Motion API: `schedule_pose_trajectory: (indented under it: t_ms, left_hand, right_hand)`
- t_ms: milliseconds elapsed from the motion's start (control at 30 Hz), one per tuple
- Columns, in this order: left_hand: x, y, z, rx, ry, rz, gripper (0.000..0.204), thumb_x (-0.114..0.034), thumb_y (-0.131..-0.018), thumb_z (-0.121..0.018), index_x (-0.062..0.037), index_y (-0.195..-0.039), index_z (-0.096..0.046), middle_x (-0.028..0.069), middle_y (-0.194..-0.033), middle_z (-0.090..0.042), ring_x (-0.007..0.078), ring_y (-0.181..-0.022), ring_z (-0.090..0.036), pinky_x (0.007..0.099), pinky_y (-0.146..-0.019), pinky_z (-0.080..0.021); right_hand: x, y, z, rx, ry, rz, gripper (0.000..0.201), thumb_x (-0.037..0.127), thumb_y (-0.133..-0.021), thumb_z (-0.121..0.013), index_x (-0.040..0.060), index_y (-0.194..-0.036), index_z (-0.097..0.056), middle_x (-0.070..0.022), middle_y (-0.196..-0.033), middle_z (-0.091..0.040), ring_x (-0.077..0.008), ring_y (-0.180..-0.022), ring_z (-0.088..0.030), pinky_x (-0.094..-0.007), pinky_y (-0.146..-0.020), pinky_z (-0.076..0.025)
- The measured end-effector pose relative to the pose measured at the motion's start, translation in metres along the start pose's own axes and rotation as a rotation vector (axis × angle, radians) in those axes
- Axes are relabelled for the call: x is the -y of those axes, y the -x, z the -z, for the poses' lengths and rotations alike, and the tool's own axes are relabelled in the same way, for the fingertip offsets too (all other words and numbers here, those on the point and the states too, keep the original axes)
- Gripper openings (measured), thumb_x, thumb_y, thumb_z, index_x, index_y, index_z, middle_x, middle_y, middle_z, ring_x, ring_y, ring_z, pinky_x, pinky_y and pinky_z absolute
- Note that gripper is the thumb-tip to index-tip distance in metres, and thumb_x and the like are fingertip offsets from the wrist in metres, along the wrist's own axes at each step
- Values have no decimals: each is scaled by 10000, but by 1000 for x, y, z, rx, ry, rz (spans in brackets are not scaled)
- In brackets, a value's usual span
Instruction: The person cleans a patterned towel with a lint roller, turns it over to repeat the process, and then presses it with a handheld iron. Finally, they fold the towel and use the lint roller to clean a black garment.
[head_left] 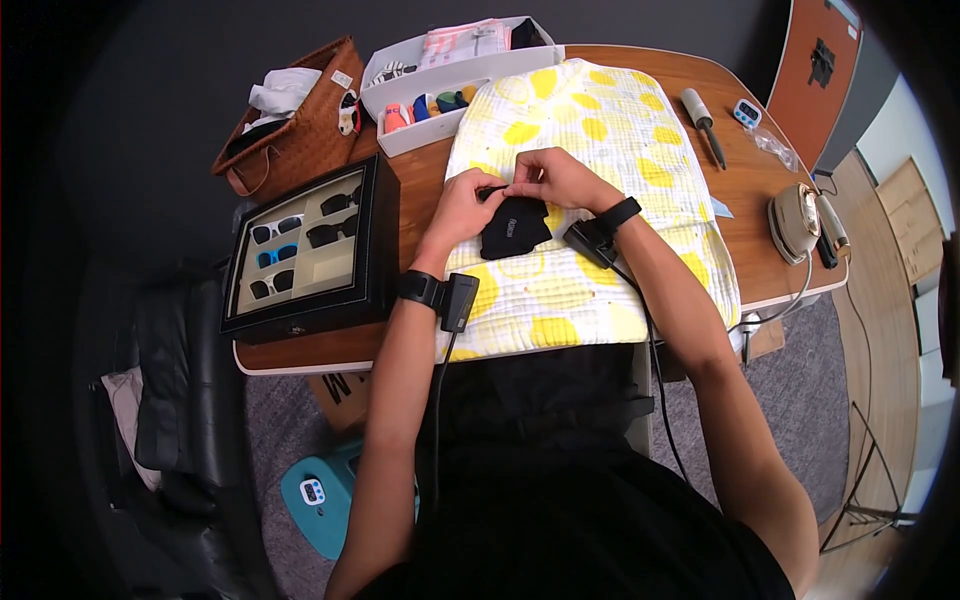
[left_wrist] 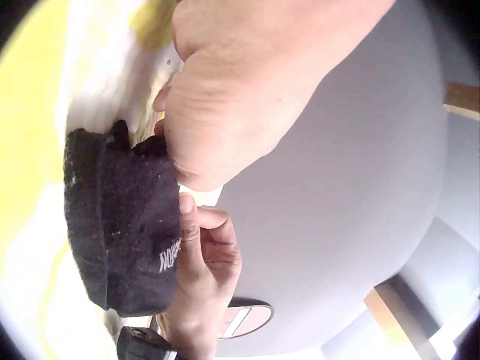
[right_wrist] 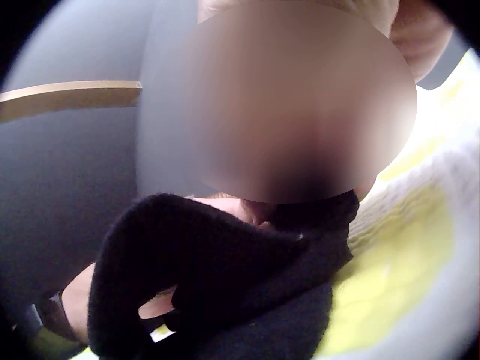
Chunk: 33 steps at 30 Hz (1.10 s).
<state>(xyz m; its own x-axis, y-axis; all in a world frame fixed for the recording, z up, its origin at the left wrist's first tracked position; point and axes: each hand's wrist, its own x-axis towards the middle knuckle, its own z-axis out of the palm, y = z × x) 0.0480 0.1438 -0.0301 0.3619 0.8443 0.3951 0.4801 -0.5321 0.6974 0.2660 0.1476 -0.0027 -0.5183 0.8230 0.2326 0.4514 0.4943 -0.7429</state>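
A black knitted item with small white lettering [head_left: 514, 230], likely a folded sock, lies on the yellow-and-white cloth [head_left: 560, 290]. The left hand [head_left: 466, 208] pinches its upper left edge. From the right, the right hand [head_left: 562, 180] pinches the top edge, its fingertips close to the left ones. In the left wrist view the black fabric [left_wrist: 127, 225] hangs beside the left hand [left_wrist: 240, 97], with the right hand [left_wrist: 206, 262] beyond. The right wrist view shows dark fabric [right_wrist: 217, 277] with a gap in it; a blur hides much of the hand there.
At the left stand a sunglasses case [head_left: 375, 250] and a woven basket [head_left: 310, 140]. A white divided box [head_left: 430, 130] with rolled colourful items is behind. To the right are a lint roller [head_left: 696, 108], a small timer [head_left: 746, 113] and a steamer [head_left: 795, 222]. Cables run from both wrists.
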Motion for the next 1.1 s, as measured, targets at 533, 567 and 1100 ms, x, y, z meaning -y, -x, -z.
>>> schedule_pose_trajectory:
  t_ms: [533, 567, 1100]
  left_hand:
    - [3, -6, -1, -87, 144, -108, 240, -60, -853, -792, 1, -1080, -743, 52, -910, -709, 130, -815, -651, 285, -745, -518]
    - [5, -7, -3, -121, 274, -139, 284, -46, -853, -792, 4, -1125, -724, 43, -934, -712, 128, -854, -666, 279, -785, -534]
    - [-2, -1, -1, 342, 959, 369, 368, -256, -972, -721, 21, -1207, -660, 65, -1108, -722, 99, -957, -684, 265, -814, -552]
  right_hand:
    - [13, 1, 3, -65, 140, -56, 204, 165, -878, -803, 21, -1017, -762, -112, -895, -761, -196, -799, -689, -331, -792, -548]
    - [14, 2, 3, -64, 138, -58, 204, 165, -878, -803, 21, -1017, -762, -112, -895, -761, -196, -799, -689, -331, -792, -548]
    - [4, -1, 4, -207, -82, 42, 211, 166, -876, -808, 1, -1001, -761, -110, -887, -754, -178, -782, -685, -318, -774, -551]
